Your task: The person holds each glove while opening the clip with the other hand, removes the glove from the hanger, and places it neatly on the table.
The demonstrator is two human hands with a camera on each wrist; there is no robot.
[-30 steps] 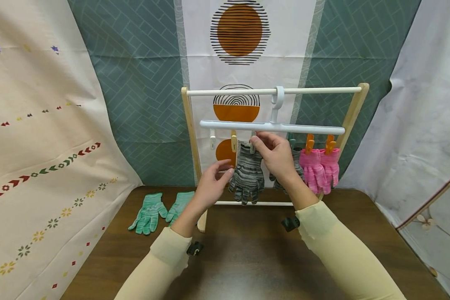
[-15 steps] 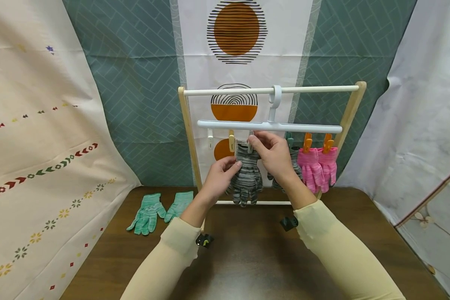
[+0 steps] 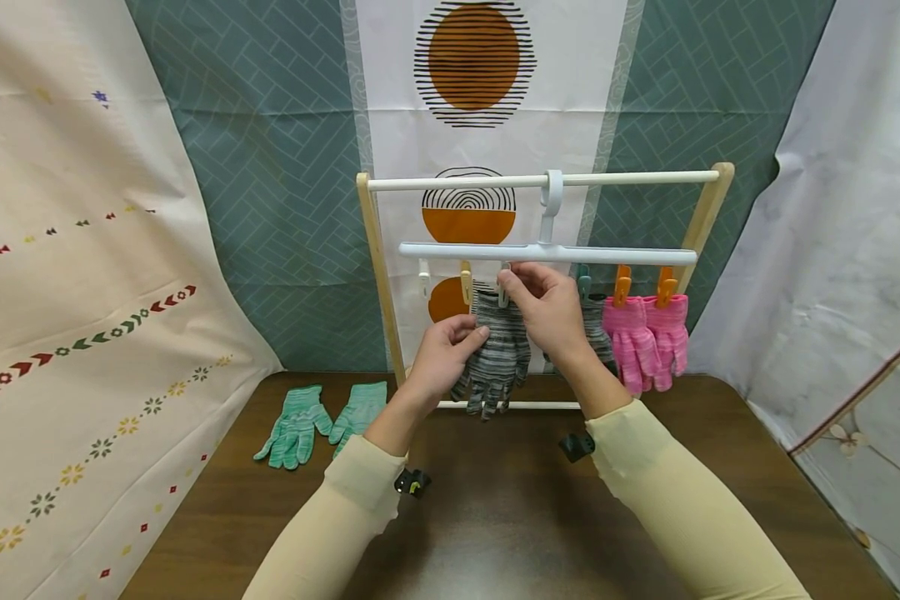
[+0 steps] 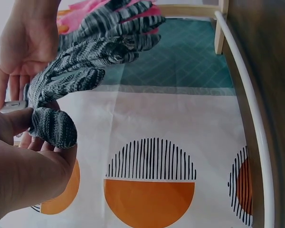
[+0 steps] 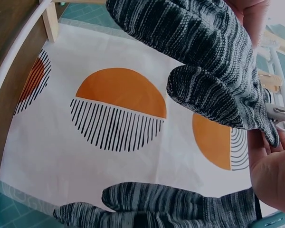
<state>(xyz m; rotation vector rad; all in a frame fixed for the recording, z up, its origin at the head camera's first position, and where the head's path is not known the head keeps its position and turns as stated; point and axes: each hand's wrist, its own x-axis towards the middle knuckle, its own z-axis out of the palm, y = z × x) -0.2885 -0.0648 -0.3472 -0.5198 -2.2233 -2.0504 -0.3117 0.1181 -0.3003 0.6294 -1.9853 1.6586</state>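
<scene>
A grey-and-black striped knit glove (image 3: pixel 501 358) hangs beneath the white hanger (image 3: pixel 607 257). My right hand (image 3: pixel 553 312) pinches the pale grey clothespin (image 5: pixel 278 112) at the glove's cuff, below the hanger bar. Lower down, my left hand (image 3: pixel 444 354) pinches the glove's left side between thumb and fingers; the left wrist view shows this grip near the cuff. Another striped glove (image 5: pixel 171 202) hangs partly behind my right hand from a teal clothespin (image 3: pixel 584 282). Farther right, pink gloves (image 3: pixel 632 342) hang from orange clothespins (image 3: pixel 623 286).
The hanger hooks over the top rail (image 3: pixel 450 184) of a wooden rack. A white clothespin (image 3: pixel 423 277) and a yellow clothespin (image 3: pixel 466 283) hang at its left, holding nothing. Green gloves (image 3: pixel 297 427) lie on the brown table (image 3: pixel 487 517) at left, the second partly behind my left arm.
My left hand has moved right and slightly up onto the striped glove. My right hand stays at the clothespin. The hanger's right end and the pink gloves have shifted slightly right.
</scene>
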